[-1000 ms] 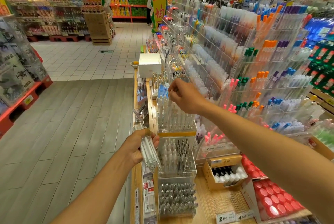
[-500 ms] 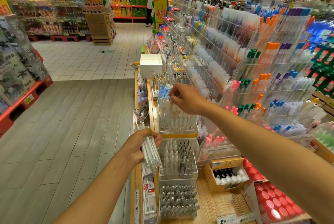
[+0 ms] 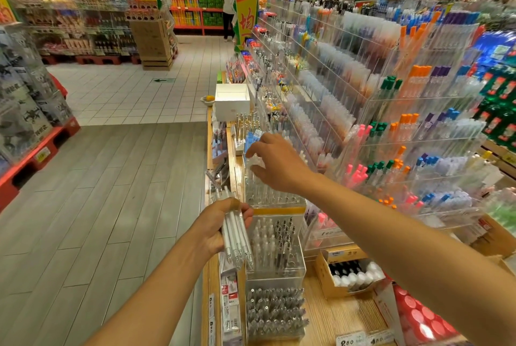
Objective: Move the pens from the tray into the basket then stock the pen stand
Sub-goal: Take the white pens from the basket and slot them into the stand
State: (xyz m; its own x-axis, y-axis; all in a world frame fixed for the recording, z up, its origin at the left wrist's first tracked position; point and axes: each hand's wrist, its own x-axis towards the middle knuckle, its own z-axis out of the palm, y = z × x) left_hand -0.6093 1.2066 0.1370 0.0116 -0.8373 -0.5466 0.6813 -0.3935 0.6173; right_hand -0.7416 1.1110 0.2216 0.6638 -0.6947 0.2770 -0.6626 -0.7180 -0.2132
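Observation:
My left hand (image 3: 216, 227) grips a bundle of several white pens (image 3: 237, 236), held just left of the clear acrylic pen stand (image 3: 275, 197). The bundle's tips point down and to the right. My right hand (image 3: 275, 161) hovers over the top tier of the stand, fingers curled down over the caps of the clear pens (image 3: 255, 164) standing there. Whether it pinches one is hidden by blur. Lower tiers of the stand hold white and dark pens (image 3: 276, 242) and grey pens (image 3: 273, 312).
A tall acrylic rack of coloured pens (image 3: 391, 122) rises on the right. A white box (image 3: 231, 100) sits farther along the wooden shelf edge (image 3: 208, 290). A cardboard box of bottles (image 3: 349, 273) lies right of the stand. The aisle floor spreads to the left.
My right hand has dropped lower over the stand's top tier. My left hand has stayed beside the stand with the bundle of pens.

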